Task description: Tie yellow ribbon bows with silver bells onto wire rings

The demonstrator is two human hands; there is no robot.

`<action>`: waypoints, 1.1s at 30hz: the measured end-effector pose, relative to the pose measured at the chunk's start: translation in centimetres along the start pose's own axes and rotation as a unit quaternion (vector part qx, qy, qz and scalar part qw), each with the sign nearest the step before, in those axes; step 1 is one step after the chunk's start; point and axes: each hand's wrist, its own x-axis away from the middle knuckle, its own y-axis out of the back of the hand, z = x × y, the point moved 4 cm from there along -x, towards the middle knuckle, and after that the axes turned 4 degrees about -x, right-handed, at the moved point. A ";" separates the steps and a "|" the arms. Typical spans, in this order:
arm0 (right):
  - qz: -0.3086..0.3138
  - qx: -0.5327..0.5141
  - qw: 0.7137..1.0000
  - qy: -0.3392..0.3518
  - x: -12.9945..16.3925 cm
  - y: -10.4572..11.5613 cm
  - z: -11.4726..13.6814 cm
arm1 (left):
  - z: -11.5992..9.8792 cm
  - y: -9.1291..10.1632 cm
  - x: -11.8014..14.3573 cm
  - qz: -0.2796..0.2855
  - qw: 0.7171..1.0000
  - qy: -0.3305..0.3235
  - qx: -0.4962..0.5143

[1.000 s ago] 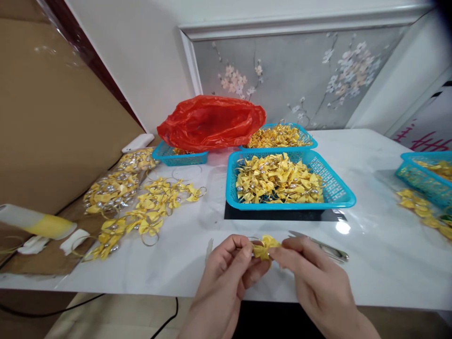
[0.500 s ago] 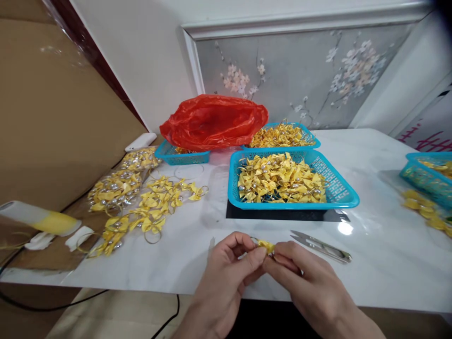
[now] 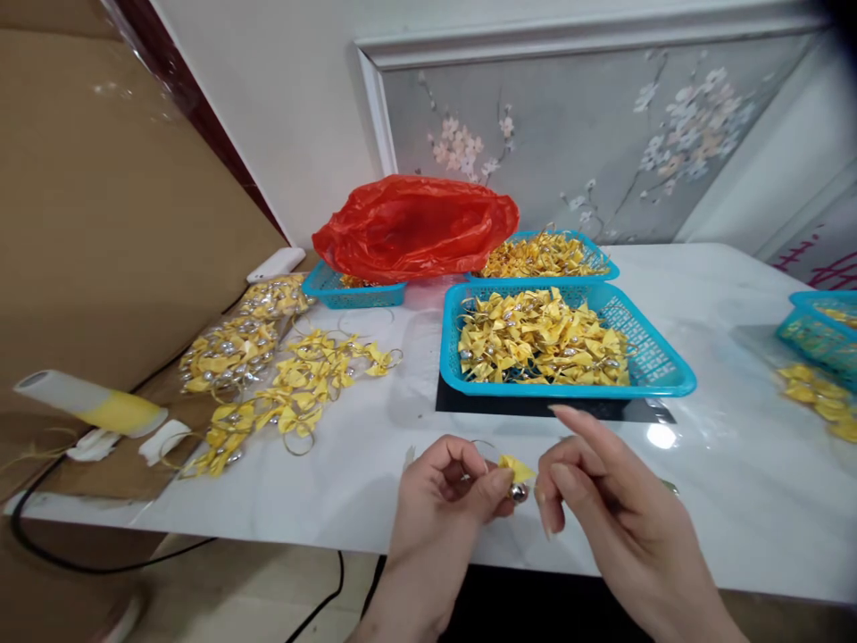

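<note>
Near the table's front edge, my left hand [image 3: 455, 500] pinches a yellow ribbon bow [image 3: 514, 468] between thumb and fingers. A silver bell [image 3: 518, 492] hangs at the bow's lower side, and a thin gold cord loop sticks up behind the fingertips. Just to the right, my right hand [image 3: 609, 500] is apart from the bow, its index finger stretched out and the others loosely curled, with nothing in it. Thread snips lie under my right hand, almost wholly hidden; only a small end [image 3: 670, 487] shows.
Beyond my hands stands a blue basket [image 3: 569, 389] heaped with yellow bows; other blue baskets are behind it and at far right. A red plastic bag [image 3: 415, 232] covers one. Loose bows [image 3: 298, 393], bagged bows [image 3: 231, 353] and a ribbon roll [image 3: 94, 404] lie at left.
My right hand has let go of the bow and moved right, over the snips, its index finger lifting. My left hand keeps the bow, now showing its bell. The view has shifted slightly.
</note>
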 end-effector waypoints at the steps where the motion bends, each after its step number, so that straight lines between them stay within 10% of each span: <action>1: -0.006 -0.015 1.000 -0.014 0.0 -0.2 0.0 | 0.0 0.0 0.0 -0.008 1.000 -0.011 -0.004; 19: 0.020 -0.078 0.996 -0.044 1.2 0.4 2.2 | -0.9 1.6 -0.9 -0.084 0.990 -0.096 -0.056; 33: -0.098 -0.073 0.982 -0.146 2.4 1.3 2.7 | -3.3 0.4 2.4 -0.039 0.934 -0.258 -0.244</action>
